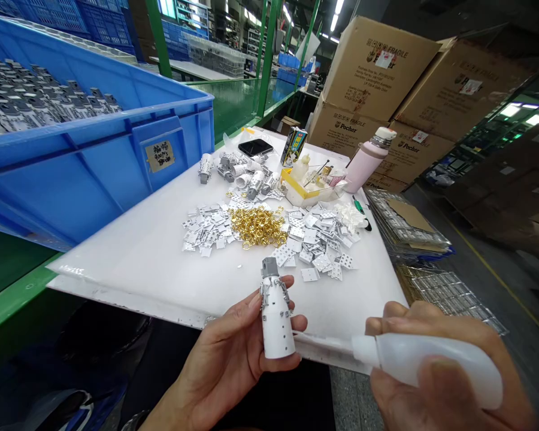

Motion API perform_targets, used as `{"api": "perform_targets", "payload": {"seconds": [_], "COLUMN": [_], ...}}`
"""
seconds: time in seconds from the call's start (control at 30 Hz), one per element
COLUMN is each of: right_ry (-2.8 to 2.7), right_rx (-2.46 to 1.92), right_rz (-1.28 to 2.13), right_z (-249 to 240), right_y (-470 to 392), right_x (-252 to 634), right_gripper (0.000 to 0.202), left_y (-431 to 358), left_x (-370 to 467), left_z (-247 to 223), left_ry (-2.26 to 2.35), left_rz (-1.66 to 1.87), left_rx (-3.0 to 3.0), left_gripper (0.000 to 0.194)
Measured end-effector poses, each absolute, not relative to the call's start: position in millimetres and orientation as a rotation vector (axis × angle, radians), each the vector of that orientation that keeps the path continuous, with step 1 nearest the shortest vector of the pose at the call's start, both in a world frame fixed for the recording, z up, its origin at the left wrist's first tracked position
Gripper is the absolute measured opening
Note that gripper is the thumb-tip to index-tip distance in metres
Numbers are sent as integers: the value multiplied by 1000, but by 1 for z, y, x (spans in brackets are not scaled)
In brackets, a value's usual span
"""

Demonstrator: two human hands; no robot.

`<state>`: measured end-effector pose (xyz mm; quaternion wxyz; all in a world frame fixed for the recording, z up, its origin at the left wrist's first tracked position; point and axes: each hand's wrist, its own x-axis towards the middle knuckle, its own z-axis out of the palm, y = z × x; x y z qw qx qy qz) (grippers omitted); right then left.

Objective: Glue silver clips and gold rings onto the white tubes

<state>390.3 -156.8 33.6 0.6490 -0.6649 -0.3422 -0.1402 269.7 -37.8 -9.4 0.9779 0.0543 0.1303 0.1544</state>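
My left hand is closed around a small white plastic model part, a tapered cylinder with a grey block on top and grey details round its upper half. It stands nearly upright just over the table's front edge. In my right hand lies a translucent white squeeze bottle, gripped on its side. Its thin nozzle points left and reaches the right side of the model part; whether the tip touches cannot be made out. Beyond my hands are a pile of gold rings and flat white pieces on both sides of it.
More grey-and-white cylinders lie farther back on the white table, near a phone, a drink carton, a yellow-edged tray and a pink bottle. A blue crate stands left; cardboard boxes are stacked right.
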Motion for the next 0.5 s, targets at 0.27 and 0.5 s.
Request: {"api": "perform_targets", "payload": {"seconds": [0.27,0.5], "right_ry": [-795,-761], "right_rx": [-1588,-1616], "right_rz": [-352,-288], "right_z": [32,31], "right_y": [-158,-157], "right_x": [387,388], "right_gripper": [28,31], "left_y": [-37,-37], "left_x": [269,270], "left_z": [-9,-9], "left_ry": [306,313], "left_rz": [305,301], "left_rx": [103,89], "left_gripper": [36,35]}}
